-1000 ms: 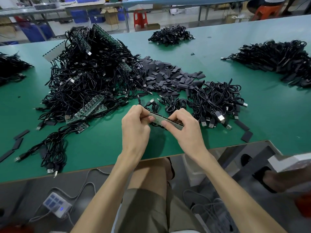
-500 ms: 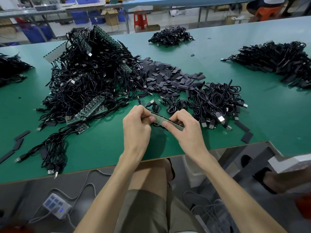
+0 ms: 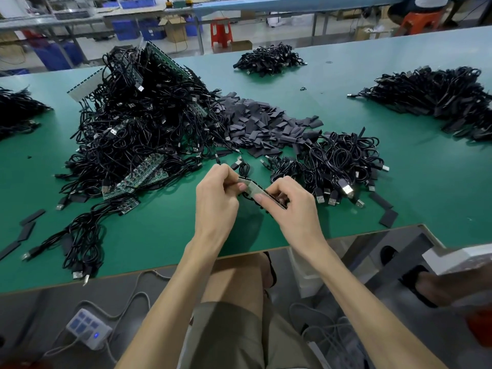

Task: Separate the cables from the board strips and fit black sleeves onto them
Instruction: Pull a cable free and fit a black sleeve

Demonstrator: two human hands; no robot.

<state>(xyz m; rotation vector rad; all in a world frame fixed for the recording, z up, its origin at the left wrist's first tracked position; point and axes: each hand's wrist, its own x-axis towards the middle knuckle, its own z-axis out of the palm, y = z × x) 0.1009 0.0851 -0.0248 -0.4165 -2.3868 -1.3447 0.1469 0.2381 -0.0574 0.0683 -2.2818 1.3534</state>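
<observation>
Green matting covers the work table (image 3: 159, 235), and both hands are held just over its near part. The left hand (image 3: 215, 201) pinches the left end of one board strip (image 3: 262, 193) with curled fingers. The right hand (image 3: 292, 211) pinches the right part, with the thumb pressed flat on the near face. A big heap of cables (image 3: 138, 129) still on strips lies far left. The black sleeves (image 3: 261, 123) lie in the far middle, and the loose cables (image 3: 340, 161) are just right of the hands.
</observation>
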